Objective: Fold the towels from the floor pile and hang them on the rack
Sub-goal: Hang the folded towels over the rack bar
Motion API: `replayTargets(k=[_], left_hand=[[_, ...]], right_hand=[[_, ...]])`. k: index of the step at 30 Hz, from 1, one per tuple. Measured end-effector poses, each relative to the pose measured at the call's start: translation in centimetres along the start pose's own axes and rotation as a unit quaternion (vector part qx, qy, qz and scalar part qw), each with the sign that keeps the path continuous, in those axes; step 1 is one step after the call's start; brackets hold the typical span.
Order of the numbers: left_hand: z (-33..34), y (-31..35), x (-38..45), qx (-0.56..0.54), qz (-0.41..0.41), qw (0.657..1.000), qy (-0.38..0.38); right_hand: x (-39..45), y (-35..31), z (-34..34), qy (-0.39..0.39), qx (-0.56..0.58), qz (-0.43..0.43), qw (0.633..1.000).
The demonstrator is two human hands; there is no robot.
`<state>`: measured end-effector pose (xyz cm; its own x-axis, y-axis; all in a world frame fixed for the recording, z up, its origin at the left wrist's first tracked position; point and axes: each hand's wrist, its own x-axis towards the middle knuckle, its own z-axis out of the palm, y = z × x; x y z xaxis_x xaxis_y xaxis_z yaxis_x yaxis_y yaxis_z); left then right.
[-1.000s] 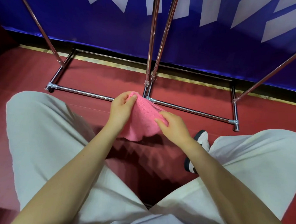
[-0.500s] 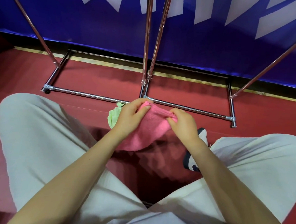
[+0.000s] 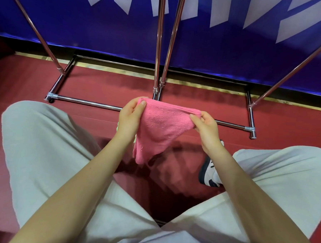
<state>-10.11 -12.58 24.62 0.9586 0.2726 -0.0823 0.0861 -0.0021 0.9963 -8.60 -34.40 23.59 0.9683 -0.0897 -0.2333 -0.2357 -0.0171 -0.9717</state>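
A pink towel (image 3: 160,128) hangs between my hands above the red floor, stretched along its top edge and tapering to a point below. My left hand (image 3: 131,115) pinches its upper left corner, thumb on the front. My right hand (image 3: 205,124) pinches the upper right corner. The chrome rack (image 3: 159,47) stands just beyond the towel; its uprights rise out of view and its base bars lie on the floor. A sliver of a pale green towel (image 3: 117,125) shows behind my left wrist; the floor pile is otherwise hidden.
My knees in light trousers (image 3: 48,149) flank the towel, and a white and navy shoe (image 3: 210,175) rests on the red floor (image 3: 102,85). A blue banner wall (image 3: 215,50) stands behind the rack. The rack's base bar (image 3: 86,102) runs just beyond my hands.
My hands have moved apart, spreading the bunched pink towel out along its top edge. The green towel behind my left hand is now mostly covered.
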Motion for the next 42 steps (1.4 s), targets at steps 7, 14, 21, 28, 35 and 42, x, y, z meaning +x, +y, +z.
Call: replayTargets(k=[7, 14, 21, 28, 35, 42], left_hand=[[0.1, -0.6, 0.2, -0.064, -0.078, 0.994, 0.030], [0.3, -0.7, 0.5, -0.022, -0.133, 0.989, 0.069], [0.7, -1.4, 0.2, -0.056, -0.208, 0.973, 0.078], [2.8, -0.9, -0.6, -0.083, -0.206, 0.972, 0.079], [4.5, 0.2, -1.6, -0.060, -0.170, 0.982, 0.062], [4.6, 1.0, -1.1, -0.147, -0.166, 0.974, 0.054]], right_hand=[[-0.1, 0.7, 0.7, 0.020, -0.108, -0.048, 0.993], [-0.2, 0.7, 1.7, 0.058, -0.117, -0.059, 0.990], [-0.8, 0.8, 3.4, 0.083, -0.099, -0.046, 0.991], [-1.6, 0.6, 5.8, 0.065, -0.088, -0.040, 0.993], [-2.3, -0.1, 7.8, 0.009, -0.026, -0.061, 0.998], [-1.6, -0.7, 8.3, -0.032, -0.042, -0.085, 0.995]])
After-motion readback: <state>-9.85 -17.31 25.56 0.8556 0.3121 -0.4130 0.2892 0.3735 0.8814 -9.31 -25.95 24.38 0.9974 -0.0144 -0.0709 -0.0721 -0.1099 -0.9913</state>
